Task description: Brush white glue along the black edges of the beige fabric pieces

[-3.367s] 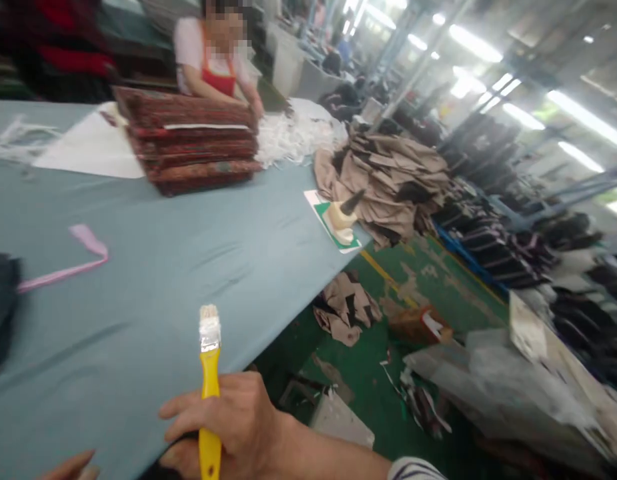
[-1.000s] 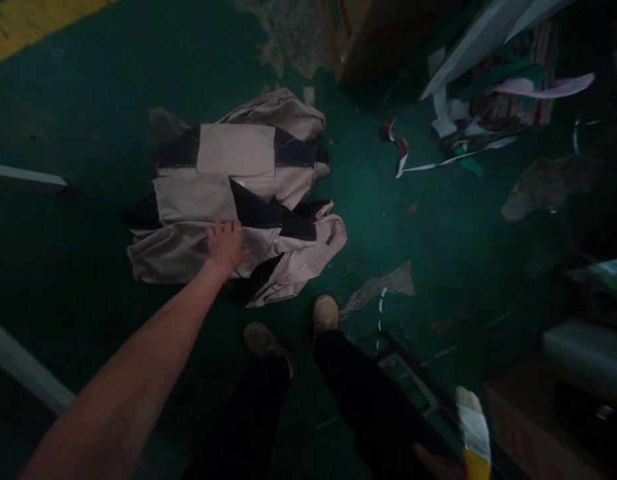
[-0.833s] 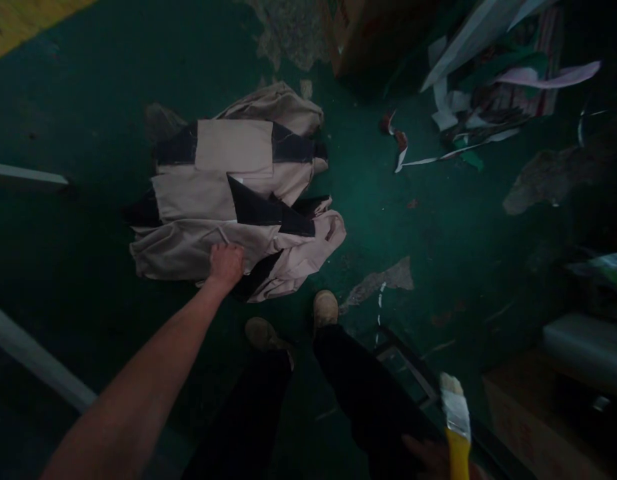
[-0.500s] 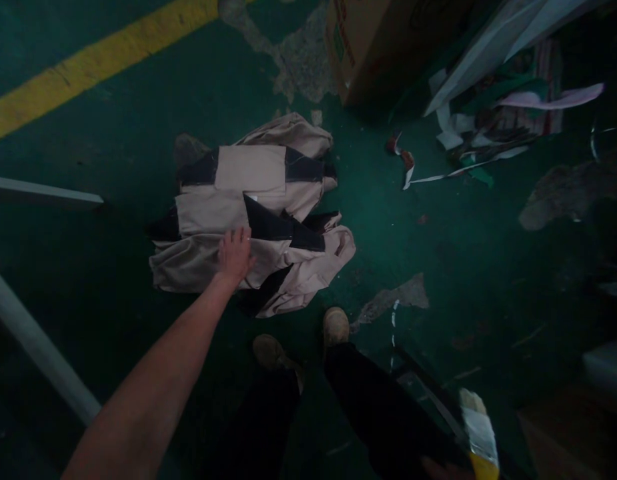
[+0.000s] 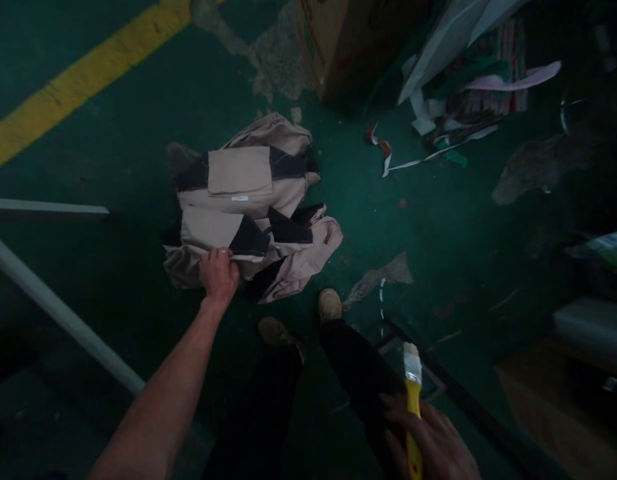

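Note:
A heap of beige and dark navy fabric pieces (image 5: pixel 253 207) lies on the green floor in front of my shoes. My left hand (image 5: pixel 218 272) reaches down to the heap's near edge, its fingers closed on a beige piece. My right hand (image 5: pixel 431 443) is low at the bottom right, wrapped round the yellow handle of a paintbrush (image 5: pixel 413 393) whose pale bristles point up.
A yellow line (image 5: pixel 78 90) crosses the floor at upper left. A cardboard box (image 5: pixel 338 40) stands behind the heap, with paper and fabric scraps (image 5: pixel 463 100) to its right. Pale table legs (image 5: pixel 63 313) run along the left. More boxes (image 5: pixel 563 400) sit at lower right.
My left hand went from lying flat on the heap to gripping a beige piece at its near edge. The top pieces have shifted. My right hand with the brush has come up into view.

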The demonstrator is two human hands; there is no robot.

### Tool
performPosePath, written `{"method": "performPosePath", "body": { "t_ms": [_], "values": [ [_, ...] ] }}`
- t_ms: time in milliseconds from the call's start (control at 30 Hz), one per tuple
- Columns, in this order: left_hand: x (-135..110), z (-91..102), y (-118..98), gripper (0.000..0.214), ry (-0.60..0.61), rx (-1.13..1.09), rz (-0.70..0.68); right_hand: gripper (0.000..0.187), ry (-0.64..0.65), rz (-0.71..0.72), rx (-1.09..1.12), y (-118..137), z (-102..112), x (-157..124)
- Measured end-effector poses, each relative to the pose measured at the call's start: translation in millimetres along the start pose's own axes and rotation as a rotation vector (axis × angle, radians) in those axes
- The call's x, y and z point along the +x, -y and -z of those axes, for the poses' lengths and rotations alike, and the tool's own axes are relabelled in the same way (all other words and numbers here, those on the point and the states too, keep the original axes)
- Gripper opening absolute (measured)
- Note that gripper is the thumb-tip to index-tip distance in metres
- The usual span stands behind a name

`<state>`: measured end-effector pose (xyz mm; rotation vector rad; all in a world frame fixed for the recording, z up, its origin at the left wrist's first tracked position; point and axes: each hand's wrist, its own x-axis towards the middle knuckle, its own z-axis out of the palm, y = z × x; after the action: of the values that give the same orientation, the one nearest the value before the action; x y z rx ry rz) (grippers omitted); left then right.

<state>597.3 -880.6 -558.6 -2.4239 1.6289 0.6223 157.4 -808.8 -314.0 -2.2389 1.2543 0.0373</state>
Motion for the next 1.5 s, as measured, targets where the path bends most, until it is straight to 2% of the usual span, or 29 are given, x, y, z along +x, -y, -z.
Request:
{"method": "performPosePath", "body": {
  "t_ms": [100, 167, 267, 333, 400, 467, 533, 567, 633, 700, 833, 900, 967, 1033, 1100, 1167, 1233, 1300, 1333, 1367, 1433, 1500],
  "values": [
    [-43.8, 52.2, -4.5, 0.021, -0.139, -0.060, 0.043, 0.015, -0.001, -0.076, 0.066, 9.9, 4.0, 12.2],
    [-77.8, 88.1, -17.5, 0.017, -0.226, -0.107, 0.049, 0.014, -0.016, -0.108, 0.111, 14.5, 1.1, 13.9],
    [-131.0, 141.4, -51.5, 0.013, -0.320, -0.186, 0.017, 0.015, -0.108, -0.154, 0.245, 21.5, 5.4, 18.7],
    [-165.6, 176.9, -79.3, 0.017, -0.360, -0.248, -0.027, 0.019, -0.208, -0.200, 0.277, 29.8, 27.5, 26.4],
    [-198.2, 212.4, -107.0, 0.017, -0.394, -0.318, -0.078, 0.021, -0.325, -0.256, 0.249, 44.9, 70.8, 37.0],
    [-228.3, 247.1, -133.1, 0.015, -0.430, -0.389, -0.141, 0.019, -0.403, -0.258, 0.229, 70.0, 131.1, 48.1],
    [-255.7, 280.9, -157.7, 0.013, -0.473, -0.458, -0.215, 0.017, -0.411, -0.172, 0.225, 104.9, 196.4, 56.7],
    [-268.4, 297.6, -169.7, 0.012, -0.493, -0.491, -0.256, 0.019, -0.374, -0.095, 0.243, 124.7, 226.9, 59.0],
    [-292.2, 331.0, -192.6, 0.012, -0.524, -0.551, -0.336, 0.029, -0.370, 0.060, 0.202, 163.6, 277.3, 58.2],
    [-313.5, 364.0, -212.5, 0.011, -0.546, -0.597, -0.407, 0.033, -0.402, 0.108, 0.084, 194.6, 312.5, 50.8],
    [-346.8, 422.9, -239.2, 0.015, -0.608, -0.648, -0.478, 0.025, -0.444, -0.042, -0.096, 223.2, 356.6, 27.1],
    [-359.2, 446.1, -247.0, 0.016, -0.650, -0.668, -0.484, 0.024, -0.470, -0.019, -0.069, 227.6, 374.8, 16.6],
    [-370.2, 463.8, -252.8, 0.015, -0.690, -0.688, -0.479, 0.026, -0.524, 0.087, -0.027, 230.1, 392.3, 9.9],
    [-380.8, 475.4, -257.0, 0.014, -0.718, -0.695, -0.462, 0.024, -0.574, 0.228, -0.028, 230.2, 409.8, 8.0],
    [-392.1, 481.2, -259.7, 0.019, -0.695, -0.710, -0.443, 0.018, -0.628, 0.362, -0.070, 226.6, 428.6, 10.8],
    [-404.3, 484.3, -261.3, 0.027, -0.606, -0.776, -0.403, 0.013, -0.696, 0.469, -0.114, 219.3, 449.2, 17.1],
    [-417.3, 490.8, -262.5, 0.026, -0.451, -0.885, -0.381, 0.008, -0.753, 0.564, -0.119, 210.0, 470.6, 25.2],
    [-429.4, 505.7, -262.8, 0.019, -0.316, -0.968, -0.430, 0.005, -0.765, 0.664, -0.095, 200.7, 490.7, 33.4],
    [-434.3, 516.9, -262.2, 0.020, -0.311, -0.991, -0.484, 0.006, -0.754, 0.714, -0.076, 196.4, 499.6, 37.4],
    [-438.0, 530.0, -261.1, 0.020, -0.370, -1.006, -0.530, 0.008, -0.740, 0.757, -0.059, 192.5, 507.6, 41.4],
    [-440.1, 559.2, -257.1, 0.020, -0.614, -0.982, -0.506, 0.011, -0.716, 0.824, -0.032, 185.9, 520.7, 48.8],
    [-434.5, 586.9, -252.6, 0.019, -0.818, -0.853, -0.374, 0.013, -0.707, 0.873, -0.011, 181.0, 531.4, 55.5]
  ]
}}
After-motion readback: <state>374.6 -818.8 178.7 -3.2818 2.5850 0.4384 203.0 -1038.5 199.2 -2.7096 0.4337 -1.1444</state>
